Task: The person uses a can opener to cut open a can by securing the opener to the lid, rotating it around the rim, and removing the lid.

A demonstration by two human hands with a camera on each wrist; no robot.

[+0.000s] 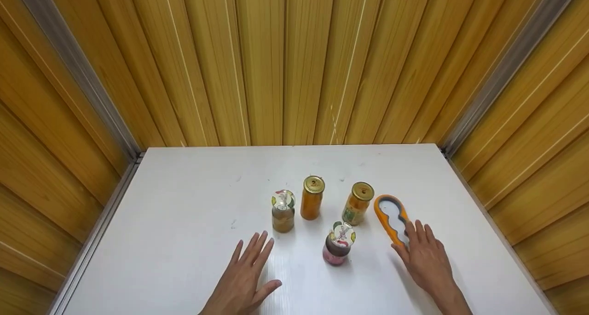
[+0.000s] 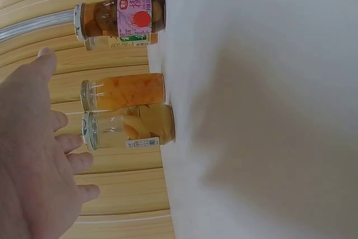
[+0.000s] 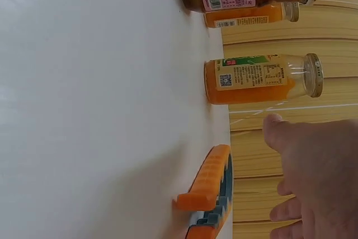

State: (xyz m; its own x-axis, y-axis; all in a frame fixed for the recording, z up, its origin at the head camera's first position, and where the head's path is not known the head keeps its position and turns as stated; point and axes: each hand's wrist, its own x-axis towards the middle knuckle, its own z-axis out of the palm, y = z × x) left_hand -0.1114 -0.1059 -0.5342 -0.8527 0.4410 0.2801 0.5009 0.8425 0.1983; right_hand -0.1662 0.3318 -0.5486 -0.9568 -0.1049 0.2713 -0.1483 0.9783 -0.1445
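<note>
My left hand point(image 1: 244, 276) is spread with straight fingers at the front, its fingertips just short of a jar of pale fruit point(image 1: 283, 219) with a patterned white lid. At the right, my right hand point(image 1: 428, 260) reaches over the lower end of an orange-and-grey jar opener point(image 1: 391, 218), fingers extended and overlapping it. In the right wrist view, a gap shows between the fingers and the opener point(image 3: 210, 177). Between my hands stands a pink-labelled jar of dark fruit point(image 1: 336, 253), also with a patterned white lid. Neither hand holds anything.
Behind stand a tall jar of orange fruit point(image 1: 311, 207) and a green-and-cream-labelled jar point(image 1: 354, 211), both gold-lidded and upright. All are on a white table point(image 1: 184, 191) with wood-patterned panels point(image 1: 303, 66) along its back and sides.
</note>
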